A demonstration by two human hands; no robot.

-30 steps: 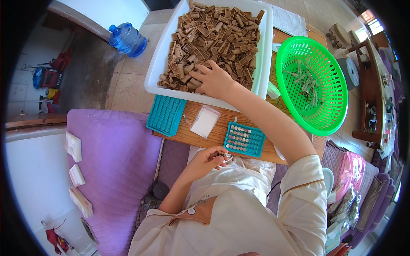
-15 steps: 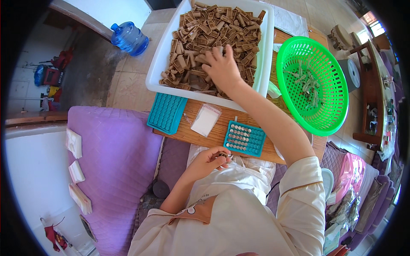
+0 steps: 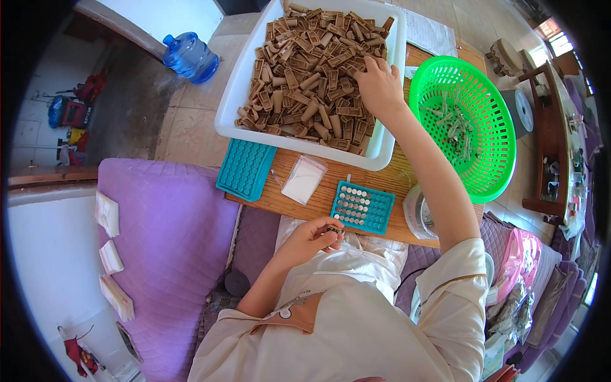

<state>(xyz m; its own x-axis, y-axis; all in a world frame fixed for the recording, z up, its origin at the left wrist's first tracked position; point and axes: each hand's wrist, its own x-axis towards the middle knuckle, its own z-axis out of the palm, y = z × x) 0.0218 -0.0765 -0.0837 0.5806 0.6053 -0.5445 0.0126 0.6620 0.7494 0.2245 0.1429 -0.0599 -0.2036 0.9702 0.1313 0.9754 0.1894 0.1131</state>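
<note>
My left hand (image 3: 308,243) is closed at the table's front edge, above my lap. Its thumb and fingers pinch a small dark-and-gold metallic part (image 3: 333,230), too small to name exactly. Just beyond it lies a teal grid tray (image 3: 380,216), partly filled with rows of silvery discs. My right hand (image 3: 380,88) reaches over the right side of a white plastic bin (image 3: 245,83), fingers slightly bent and apart. Brown plastic casings (image 3: 310,79) are heaped in this bin below the fingers. I see nothing held there, though the fingertips' undersides are hidden.
A green basket (image 3: 417,121) with clear, thin pieces stands right of the bin. On the wooden table (image 3: 280,167) lie stacked teal trays (image 3: 245,172) and a white packet (image 3: 304,181). A clear round container (image 3: 417,213) sits under my right forearm. A blue water bottle (image 3: 191,58) stands left.
My right hand has moved right, from the middle of the casings to the bin's right side. The clear container has come into fuller view. My left hand keeps its small part in place.
</note>
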